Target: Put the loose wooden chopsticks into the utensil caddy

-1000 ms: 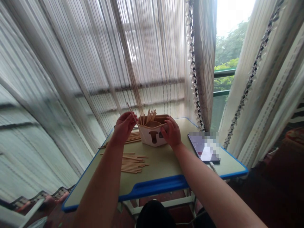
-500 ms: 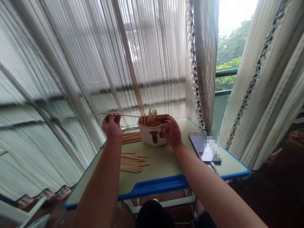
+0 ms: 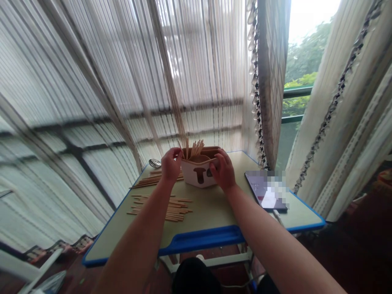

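A white box with a brown inside and a dark T-shaped mark stands at the back of the table, several wooden chopsticks upright in it. At its left rim, my left hand is closed in a pinch on a thin chopstick, mostly hidden by the fingers and tilted up. My right hand grips the box's right front rim, fingers over the edge. In front of the box lies a loose bundle of chopsticks, partly behind my left forearm. More chopsticks lie farther back on the left.
A slotted metal spoon rests at the table's back left. On the right lies a tablet with a white cable at its near edge. The table has a blue rim; striped curtains hang right behind it.
My left hand has moved right to the box's left rim, and the chopstick in it has turned from level to upright. My right hand stays on the box.
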